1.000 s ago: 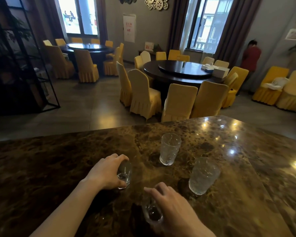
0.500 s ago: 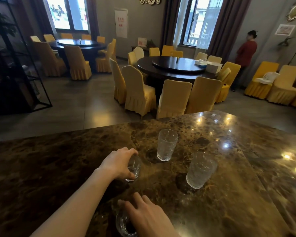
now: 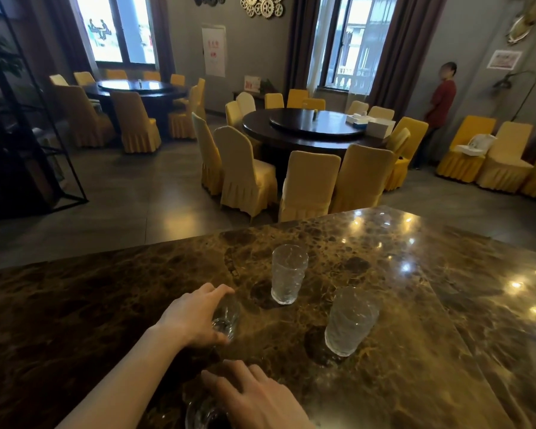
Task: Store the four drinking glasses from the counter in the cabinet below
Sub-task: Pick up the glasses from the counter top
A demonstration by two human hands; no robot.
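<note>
Marble counter (image 3: 415, 320), left grip (image 3: 195, 317) wrapped around near-left glass (image 3: 226, 317), right grip (image 3: 254, 397) clasping nearest glass (image 3: 201, 413), two glasses standing free

- Left hand (image 3: 195, 317) wraps a tilted glass (image 3: 226, 317) on the marble counter (image 3: 415, 351).
- Right hand (image 3: 260, 400) grips a second glass (image 3: 201, 413) at the near edge.
- Two upright glasses (image 3: 288, 274) stand nearby.
</note>
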